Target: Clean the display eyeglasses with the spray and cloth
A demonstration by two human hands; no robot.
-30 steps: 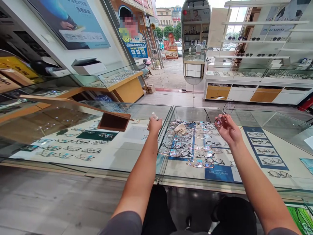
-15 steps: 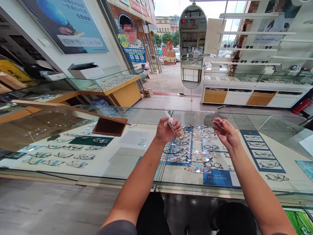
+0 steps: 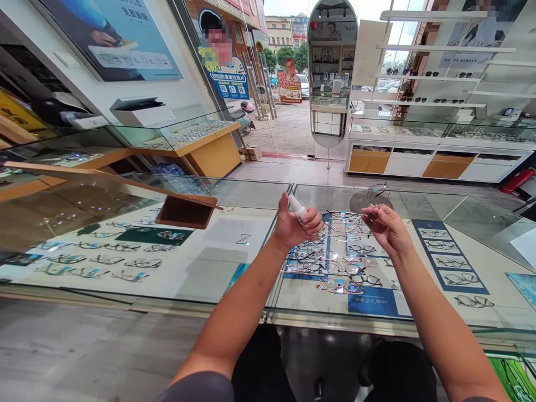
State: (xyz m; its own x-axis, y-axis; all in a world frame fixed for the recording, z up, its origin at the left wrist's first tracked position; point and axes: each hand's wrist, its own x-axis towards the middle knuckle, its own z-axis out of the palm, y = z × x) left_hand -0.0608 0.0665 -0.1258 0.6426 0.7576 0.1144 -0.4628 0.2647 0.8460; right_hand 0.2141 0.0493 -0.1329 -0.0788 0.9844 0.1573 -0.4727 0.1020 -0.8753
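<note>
In the head view my left hand (image 3: 293,226) is closed round a small white bottle (image 3: 297,206). The bottle's narrow tip leans up and to the left, and my thumb stands up apart from it. My right hand (image 3: 389,228) pinches a pair of thin-rimmed eyeglasses (image 3: 379,194) between its fingertips. One round lens rises above the fingers; the fingers hide part of the frame. Both hands are over the glass display counter (image 3: 251,315), where rows of eyeglasses (image 3: 335,271) lie beneath them.
A wood-framed counter mirror (image 3: 184,211) stands at the left. More spectacles (image 3: 136,262) lie near it. Beyond the counter are a tall oval mirror (image 3: 333,72), wall shelves (image 3: 431,76) with sunglasses, and a wooden-fronted display case (image 3: 215,151).
My left hand has moved slightly right, and its thumb has lifted away from the bottle. The eyeglasses in my right hand have turned and shifted a little left.
</note>
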